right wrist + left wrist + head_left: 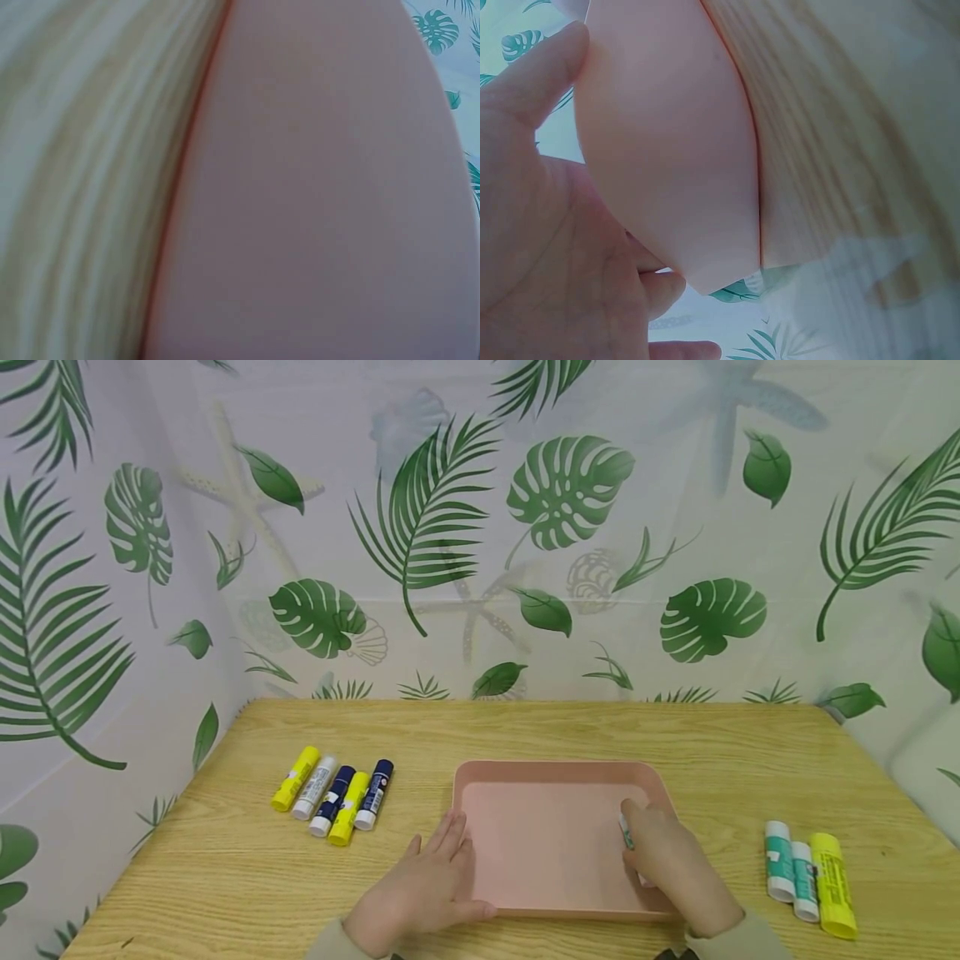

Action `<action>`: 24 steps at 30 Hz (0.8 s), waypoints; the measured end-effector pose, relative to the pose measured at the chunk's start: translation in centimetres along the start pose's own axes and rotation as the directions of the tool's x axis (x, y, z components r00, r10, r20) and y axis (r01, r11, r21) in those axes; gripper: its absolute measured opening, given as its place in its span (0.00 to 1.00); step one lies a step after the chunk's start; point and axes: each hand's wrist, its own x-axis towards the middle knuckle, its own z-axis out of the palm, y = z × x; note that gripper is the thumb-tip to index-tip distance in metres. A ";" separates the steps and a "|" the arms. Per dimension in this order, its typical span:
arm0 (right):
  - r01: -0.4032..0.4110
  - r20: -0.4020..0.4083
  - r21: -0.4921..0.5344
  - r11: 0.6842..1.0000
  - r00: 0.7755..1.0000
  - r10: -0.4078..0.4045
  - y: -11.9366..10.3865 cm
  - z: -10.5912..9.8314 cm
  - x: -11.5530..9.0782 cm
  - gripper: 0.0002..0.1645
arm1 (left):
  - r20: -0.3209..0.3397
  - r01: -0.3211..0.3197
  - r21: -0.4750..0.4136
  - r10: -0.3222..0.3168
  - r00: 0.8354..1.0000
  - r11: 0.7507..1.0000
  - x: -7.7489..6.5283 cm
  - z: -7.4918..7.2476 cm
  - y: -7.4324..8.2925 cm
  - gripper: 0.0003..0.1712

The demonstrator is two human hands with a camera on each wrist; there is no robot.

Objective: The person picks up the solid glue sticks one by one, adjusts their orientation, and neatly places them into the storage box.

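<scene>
Left hand [427, 887], fingers straight, touches the pink tray [551, 847] at eight o'clock. Right hand [670, 857] grips a teal-and-white stick [626, 832] at three o'clock.

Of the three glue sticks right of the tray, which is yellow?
The rightmost glue stick; the left one and middle one are teal and white.

the tray [547, 852] is plain pink, the half-hidden item [626, 831] inside it white and teal. left of the tray: two yellow sticks [296, 779], a white one [315, 787], two navy-and-white ones [373, 795]; right of it: two teal-and-white tubes [780, 862], one yellow tube [833, 887]. the desk [720, 747] beneath it is streaky tan; the cloth [480, 543] behind it, white with green leaves.
</scene>
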 end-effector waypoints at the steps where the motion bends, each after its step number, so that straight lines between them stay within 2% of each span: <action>1: -0.002 0.004 -0.004 1.000 1.000 0.002 0.0 0.0 0.0 0.23 | 0.001 0.001 0.000 -0.001 1.000 1.000 0.0 0.0 0.0 0.54; 13: -0.054 0.018 0.018 0.998 0.998 0.053 0.3 0.2 0.1 0.33 | 0.005 0.001 0.013 -0.001 1.000 1.000 0.1 0.1 0.0 0.53; 24: -0.077 0.046 0.036 0.996 0.996 0.075 0.5 -0.5 0.1 0.32 | 0.012 0.006 0.016 -0.006 1.000 1.000 -0.1 -0.1 0.2 0.54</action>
